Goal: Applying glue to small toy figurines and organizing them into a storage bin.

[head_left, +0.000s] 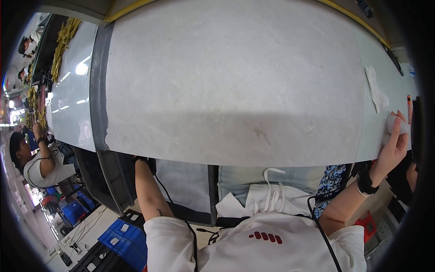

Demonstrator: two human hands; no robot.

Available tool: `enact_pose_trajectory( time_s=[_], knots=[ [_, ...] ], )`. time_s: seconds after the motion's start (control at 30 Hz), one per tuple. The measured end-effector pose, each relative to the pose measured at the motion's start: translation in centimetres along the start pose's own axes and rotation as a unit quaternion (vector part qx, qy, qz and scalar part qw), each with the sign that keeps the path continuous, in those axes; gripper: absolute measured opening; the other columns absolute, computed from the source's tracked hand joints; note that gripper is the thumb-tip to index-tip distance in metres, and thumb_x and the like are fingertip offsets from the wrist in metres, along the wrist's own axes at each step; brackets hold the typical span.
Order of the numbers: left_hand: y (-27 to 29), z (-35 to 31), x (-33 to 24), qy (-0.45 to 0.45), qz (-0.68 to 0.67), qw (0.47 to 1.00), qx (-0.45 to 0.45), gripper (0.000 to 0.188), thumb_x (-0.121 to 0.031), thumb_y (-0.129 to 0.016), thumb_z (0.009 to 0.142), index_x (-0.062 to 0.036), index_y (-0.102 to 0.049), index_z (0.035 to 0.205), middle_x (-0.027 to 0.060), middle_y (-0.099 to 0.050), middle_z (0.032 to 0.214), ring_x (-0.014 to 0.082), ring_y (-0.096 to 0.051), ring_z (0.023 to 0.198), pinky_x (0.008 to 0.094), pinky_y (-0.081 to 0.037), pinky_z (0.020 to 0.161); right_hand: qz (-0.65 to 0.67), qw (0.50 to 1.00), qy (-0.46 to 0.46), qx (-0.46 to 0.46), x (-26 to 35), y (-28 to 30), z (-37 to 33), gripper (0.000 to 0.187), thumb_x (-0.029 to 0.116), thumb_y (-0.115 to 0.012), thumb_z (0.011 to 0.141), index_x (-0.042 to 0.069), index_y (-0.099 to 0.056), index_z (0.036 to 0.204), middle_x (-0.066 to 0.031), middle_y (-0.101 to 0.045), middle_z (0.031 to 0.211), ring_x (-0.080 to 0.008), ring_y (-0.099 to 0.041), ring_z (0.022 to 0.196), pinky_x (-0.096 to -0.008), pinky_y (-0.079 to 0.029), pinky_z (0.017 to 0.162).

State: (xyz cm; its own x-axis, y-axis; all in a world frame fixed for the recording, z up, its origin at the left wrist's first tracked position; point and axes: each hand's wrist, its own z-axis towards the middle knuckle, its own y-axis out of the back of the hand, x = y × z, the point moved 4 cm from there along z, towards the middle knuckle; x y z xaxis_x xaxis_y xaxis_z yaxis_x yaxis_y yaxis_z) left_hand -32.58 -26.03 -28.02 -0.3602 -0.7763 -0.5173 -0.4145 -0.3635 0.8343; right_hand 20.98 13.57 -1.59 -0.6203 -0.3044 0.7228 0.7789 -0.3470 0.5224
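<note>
At the far right end of the table, my right hand [397,139] has its fingers curled round a small white rounded object [395,125] that looks like a roll; its exact kind is unclear. A crumpled white cloth or tissue [375,89] lies just beyond that hand. Close by on the right stands a thin orange item [409,104], too small to name. My left forearm [152,195] reaches up to the table's near edge. From the wrist on, the left hand is hidden beneath the tabletop.
A wide grey-white tabletop [231,81] spans the view, with a dark grey strip [99,86] at left. Below its edge are a grey bin [111,181] and my lap. Blue crates [122,238] stand on the floor. Another person [38,158] works at far left.
</note>
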Motion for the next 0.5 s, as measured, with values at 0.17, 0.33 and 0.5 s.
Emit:
enact_pose_trajectory(
  time_s=[0.17,0.33,0.5],
  knots=[
    [0.8,-0.1,-1.6,-0.014,0.003,1.0,0.018,0.023,-0.013,-0.047,0.08,0.0006,-0.05,0.098,0.0093,-0.055,0.092,0.0187,-0.051,0.084,0.0272,-0.039,0.073,-0.002,1.0,0.018,0.008,0.2,0.0,0.1,0.027,0.019,-0.051,0.082,-0.003,-0.054,0.098,-0.0101,-0.056,0.093,-0.0117,-0.051,0.084,-0.0212,-0.037,0.077],
    [1.9,-0.8,-3.6,-0.028,0.011,0.999,0.033,0.024,-0.013,-0.046,0.08,0.0011,-0.05,0.099,0.0105,-0.054,0.094,0.0201,-0.05,0.087,0.0278,-0.038,0.076,0.03,1.0,0.0,0.003,0.2,-0.6,0.0,0.027,0.017,-0.052,0.081,-0.003,-0.054,0.098,-0.0098,-0.056,0.093,-0.0115,-0.051,0.084,-0.0208,-0.038,0.076],
    [5.1,-2.7,-5.8,-0.06,0.015,0.997,0.04,0.025,-0.012,-0.046,0.079,0.0016,-0.05,0.1,0.0116,-0.054,0.097,0.0214,-0.05,0.091,0.0284,-0.037,0.079,0.02,1.0,0.004,-0.011,0.2,0.0,0.5,0.026,0.015,-0.052,0.081,-0.003,-0.054,0.099,-0.0091,-0.056,0.092,-0.0111,-0.051,0.083,-0.0207,-0.039,0.075]
  ],
)
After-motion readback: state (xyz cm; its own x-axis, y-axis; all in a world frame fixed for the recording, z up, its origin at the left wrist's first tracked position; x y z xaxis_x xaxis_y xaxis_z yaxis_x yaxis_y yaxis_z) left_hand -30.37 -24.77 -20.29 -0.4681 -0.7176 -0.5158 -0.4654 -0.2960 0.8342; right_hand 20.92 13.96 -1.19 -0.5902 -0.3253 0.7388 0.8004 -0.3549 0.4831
